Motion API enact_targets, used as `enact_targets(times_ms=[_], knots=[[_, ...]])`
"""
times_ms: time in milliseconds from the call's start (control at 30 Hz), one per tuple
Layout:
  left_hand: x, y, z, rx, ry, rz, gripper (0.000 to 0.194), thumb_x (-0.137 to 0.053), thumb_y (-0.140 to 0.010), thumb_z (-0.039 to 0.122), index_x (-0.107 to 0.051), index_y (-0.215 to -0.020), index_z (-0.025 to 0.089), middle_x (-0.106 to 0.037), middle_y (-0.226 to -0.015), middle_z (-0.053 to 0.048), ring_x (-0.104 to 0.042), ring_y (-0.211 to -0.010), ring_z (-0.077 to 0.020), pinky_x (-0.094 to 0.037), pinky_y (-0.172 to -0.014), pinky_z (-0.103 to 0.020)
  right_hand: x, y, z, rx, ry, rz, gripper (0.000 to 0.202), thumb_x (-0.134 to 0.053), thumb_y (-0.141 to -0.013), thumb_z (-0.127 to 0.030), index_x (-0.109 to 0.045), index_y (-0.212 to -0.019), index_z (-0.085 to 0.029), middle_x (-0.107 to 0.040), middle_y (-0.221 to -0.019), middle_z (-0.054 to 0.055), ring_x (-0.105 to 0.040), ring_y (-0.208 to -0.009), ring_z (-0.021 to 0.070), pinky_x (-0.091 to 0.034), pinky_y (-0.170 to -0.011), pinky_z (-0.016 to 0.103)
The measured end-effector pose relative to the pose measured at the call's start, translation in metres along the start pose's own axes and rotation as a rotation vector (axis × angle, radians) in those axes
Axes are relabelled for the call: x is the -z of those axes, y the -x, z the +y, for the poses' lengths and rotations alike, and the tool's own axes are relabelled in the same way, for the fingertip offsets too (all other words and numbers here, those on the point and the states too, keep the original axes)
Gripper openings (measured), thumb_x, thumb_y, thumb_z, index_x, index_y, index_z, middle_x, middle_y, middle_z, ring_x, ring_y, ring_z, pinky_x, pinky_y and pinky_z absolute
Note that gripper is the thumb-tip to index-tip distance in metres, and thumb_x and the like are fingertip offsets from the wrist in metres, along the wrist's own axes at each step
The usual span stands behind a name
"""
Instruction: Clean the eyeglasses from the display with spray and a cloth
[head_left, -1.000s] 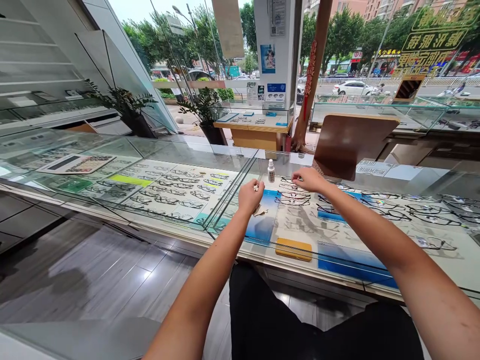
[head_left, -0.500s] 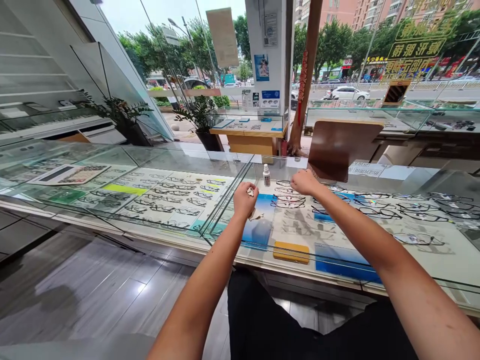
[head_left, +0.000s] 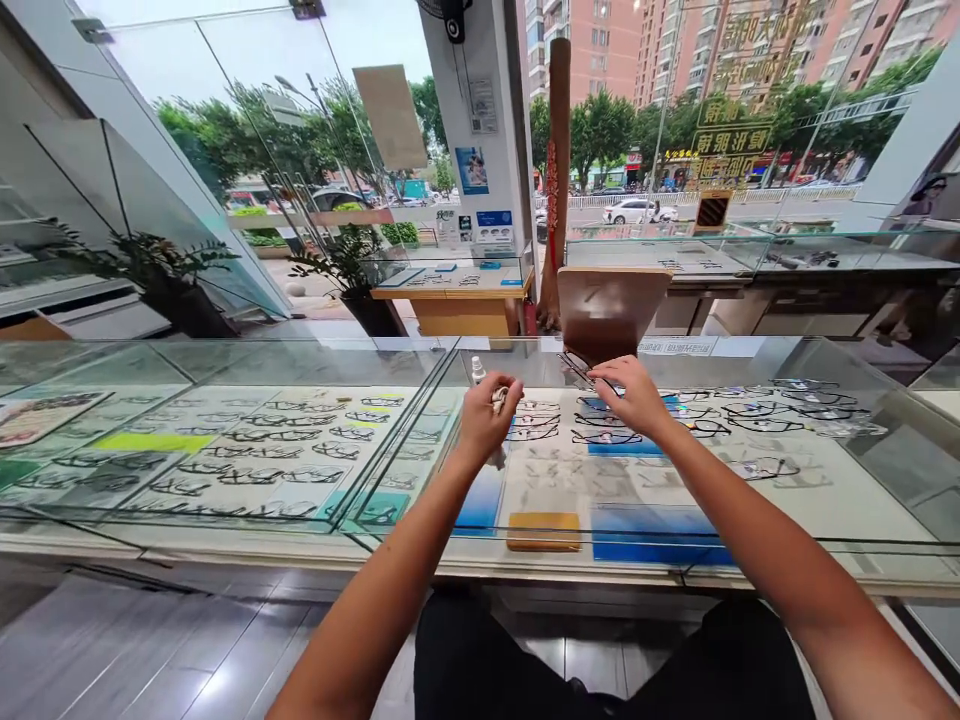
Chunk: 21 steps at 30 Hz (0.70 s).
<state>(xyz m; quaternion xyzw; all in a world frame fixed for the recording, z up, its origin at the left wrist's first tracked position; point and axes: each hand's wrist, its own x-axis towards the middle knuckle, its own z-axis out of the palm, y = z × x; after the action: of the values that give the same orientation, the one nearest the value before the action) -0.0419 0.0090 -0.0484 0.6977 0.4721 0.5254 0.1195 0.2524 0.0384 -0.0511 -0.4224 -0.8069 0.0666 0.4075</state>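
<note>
Over the glass counter, my left hand is curled closed around a small crumpled white tissue or cloth, only partly visible between thumb and fingers. To its right, my right hand pinches a dark-framed pair of glasses at one end; the frame is tilted and sticks out to the left of the fingertips. Just behind my left hand stands a small white bottle, its lower part hidden. Several pairs of glasses lie in rows below my right hand.
The glass display counter runs across the view with many glasses inside on the left. A yellow case and a blue panel lie near its front edge. A brown chair back rises behind the counter.
My right hand has a pair of glasses in its fingers, now raised above the counter. My left hand still has the white crumpled piece. The head view has turned to the right.
</note>
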Motion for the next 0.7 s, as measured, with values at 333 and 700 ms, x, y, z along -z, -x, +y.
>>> enact_targets(times_ms=[333,700], knots=[[-0.083,-0.027,0.033,0.029,0.237,-0.062,0.043,-0.047,-0.109,0.057,-0.049,-0.080,0.025,-0.055,-0.061,0.003,-0.053,-0.054,-0.0146,-0.043,-0.060,-0.029,0.001,0.004,-0.003,-0.102,-0.398,0.181,0.024,-0.067,-0.099,-0.032,-0.085,-0.114,-0.027,-0.084,-0.118,0.007,-0.069,-0.117,0.0285,-0.052,-0.108,0.049],[-0.080,-0.001,0.048,0.104,0.322,-0.101,0.032,-0.075,-0.096,0.055,-0.073,-0.102,0.023,-0.074,-0.087,-0.002,-0.064,-0.070,-0.0173,-0.049,-0.068,-0.030,-0.002,0.014,-0.028,-0.008,-0.352,0.201,0.030,-0.067,-0.100,-0.029,-0.082,-0.126,-0.030,-0.079,-0.125,0.007,-0.066,-0.123,0.0300,-0.052,-0.111,0.052]])
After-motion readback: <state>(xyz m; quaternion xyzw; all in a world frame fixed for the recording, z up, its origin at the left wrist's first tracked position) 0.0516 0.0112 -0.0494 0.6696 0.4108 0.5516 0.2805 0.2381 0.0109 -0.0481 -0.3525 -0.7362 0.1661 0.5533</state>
